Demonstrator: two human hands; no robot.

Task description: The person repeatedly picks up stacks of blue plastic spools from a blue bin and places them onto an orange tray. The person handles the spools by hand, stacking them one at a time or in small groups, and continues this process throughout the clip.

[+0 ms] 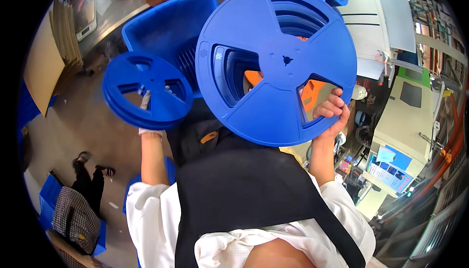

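Nearest us, the large blue reels [271,72] fill the upper centre, our right hand [333,111] gripping their lower-right rim through an opening. At centre left, our left hand [145,100] grasps smaller blue reels [161,105], apparently several, which mostly hide it. A blue bin [163,23] sits upper left of centre.

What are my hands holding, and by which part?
Left hand: small blue reels, by a cutout. Right hand: large blue reels, by the lower-right rim.
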